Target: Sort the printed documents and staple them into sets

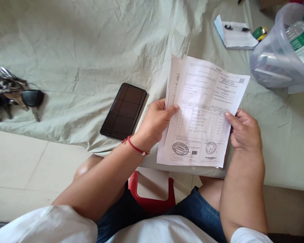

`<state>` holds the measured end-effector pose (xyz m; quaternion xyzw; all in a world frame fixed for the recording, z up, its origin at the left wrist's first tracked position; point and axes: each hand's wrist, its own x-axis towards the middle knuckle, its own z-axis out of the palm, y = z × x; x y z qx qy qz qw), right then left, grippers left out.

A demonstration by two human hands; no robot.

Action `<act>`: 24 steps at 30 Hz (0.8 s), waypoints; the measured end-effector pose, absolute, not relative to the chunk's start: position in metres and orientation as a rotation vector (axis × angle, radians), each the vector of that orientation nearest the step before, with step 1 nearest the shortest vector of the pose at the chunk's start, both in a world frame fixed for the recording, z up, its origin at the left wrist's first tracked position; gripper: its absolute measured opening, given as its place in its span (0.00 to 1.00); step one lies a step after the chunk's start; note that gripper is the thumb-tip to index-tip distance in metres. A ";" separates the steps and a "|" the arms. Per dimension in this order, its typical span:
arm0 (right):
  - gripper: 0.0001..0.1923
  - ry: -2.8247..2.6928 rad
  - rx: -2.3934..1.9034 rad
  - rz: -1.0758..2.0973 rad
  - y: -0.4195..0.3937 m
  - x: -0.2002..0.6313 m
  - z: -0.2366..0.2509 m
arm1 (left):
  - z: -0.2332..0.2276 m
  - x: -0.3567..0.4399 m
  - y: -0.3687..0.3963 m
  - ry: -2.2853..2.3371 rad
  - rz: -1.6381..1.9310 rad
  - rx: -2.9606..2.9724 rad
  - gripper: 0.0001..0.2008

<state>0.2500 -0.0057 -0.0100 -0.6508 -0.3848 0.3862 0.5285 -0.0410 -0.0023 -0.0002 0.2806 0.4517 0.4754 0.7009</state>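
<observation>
A small stack of printed papers (200, 111) is held up over the near edge of the cloth-covered surface. Text, a table grid, two round stamps and a barcode show on the top sheet. My left hand (158, 119) pinches the stack's left side, thumb on top and fingers hidden behind. Gripping the right side, my right hand (244, 130) also has its thumb on the front and its other fingers curled. A second sheet peeks out at the left. Just left of my left hand lies a dark-screened smartphone (124, 110).
A bunch of keys (15, 92) lies at far left on the pale green cloth (91, 44). At upper right are a notepad (239, 38) with a pen (236, 28), a tape measure (259, 33) and a translucent bucket (262, 72) holding a bottle. A red stool (152, 204) stands below.
</observation>
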 end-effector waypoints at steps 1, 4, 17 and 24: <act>0.29 -0.925 -1.550 0.923 -0.006 0.249 -0.009 | 0.000 -0.041 -0.002 1.008 1.054 0.622 0.10; 0.28 -0.916 -1.531 0.904 -0.007 0.247 -0.007 | 0.003 -0.040 -0.002 1.015 1.046 0.600 0.09; 0.20 -0.884 -1.481 0.758 -0.002 0.253 -0.011 | 0.005 -0.040 -0.001 1.019 1.096 0.575 0.08; 0.18 -0.940 -1.499 0.697 -0.002 0.255 -0.014 | 0.001 -0.039 -0.001 1.020 1.104 0.603 0.16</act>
